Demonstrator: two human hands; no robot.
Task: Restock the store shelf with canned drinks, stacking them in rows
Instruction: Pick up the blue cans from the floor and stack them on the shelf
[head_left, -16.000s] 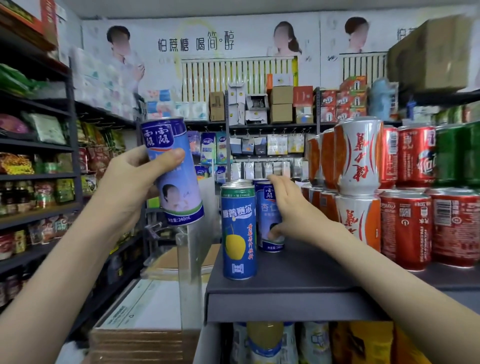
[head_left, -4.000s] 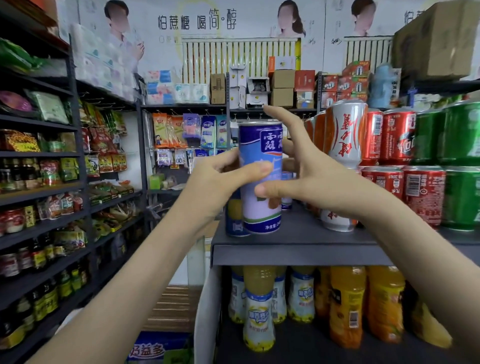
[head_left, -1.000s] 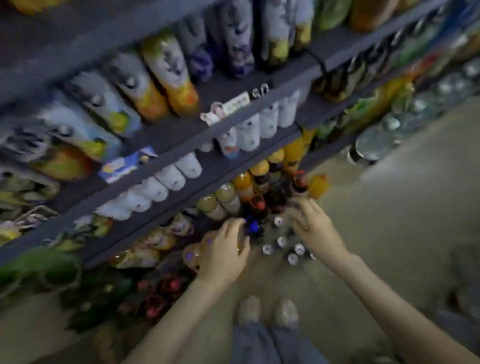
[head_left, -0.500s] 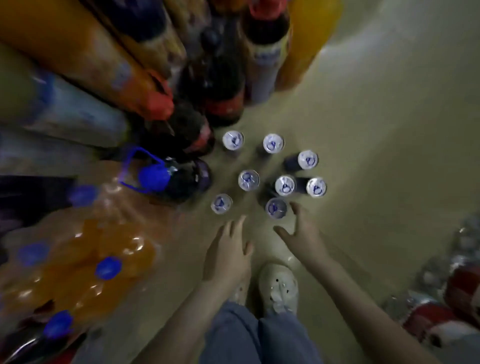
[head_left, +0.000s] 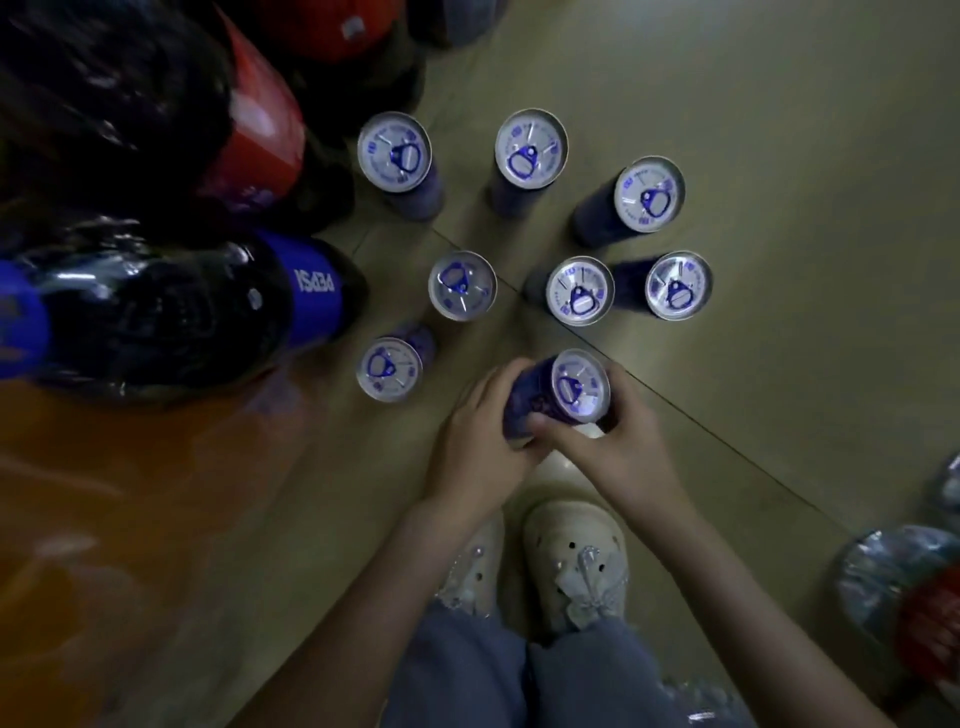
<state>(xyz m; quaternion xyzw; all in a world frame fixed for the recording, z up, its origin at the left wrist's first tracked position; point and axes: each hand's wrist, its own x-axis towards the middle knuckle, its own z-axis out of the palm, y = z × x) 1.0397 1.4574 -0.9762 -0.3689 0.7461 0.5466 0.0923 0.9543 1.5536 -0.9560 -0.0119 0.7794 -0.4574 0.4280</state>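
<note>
View straight down at floor. Far left: large cola bottles lying in plastic wrap, the Pepsi bottle (head_left: 218, 306) closest to the cans; the store shelf itself is out of frame. Seven blue cans stand upright on the tan floor (head_left: 753, 130), silver lids up, loosely clustered and mostly apart from one another: leftmost low can (head_left: 388, 369), back-left can (head_left: 395, 151), centre can (head_left: 461, 285), back-middle can (head_left: 530, 148), mid-right can (head_left: 580, 298), back-right can (head_left: 649, 194), far-right can (head_left: 678, 285). Eighth can, the held can (head_left: 563, 395), sits nearest the person's pale shoes (head_left: 574, 561), tilted with its lid leaning away from the person and to the right. Left hand (head_left: 480, 441) wraps the can's left side, fingers curled around the body. Right hand (head_left: 618, 447) closes on the right side, thumb across the front of the body, fingers behind the rim. Both grips look firm; whether the base has left the floor cannot be told. Judgement: step in hand is the pick-up for the next shelf trip. To do it well, hold the body below the rim, bring the can vertical before lifting, lift straight up so the neighbours to left and rear are not knocked, then free one hand for a second can.
</note>
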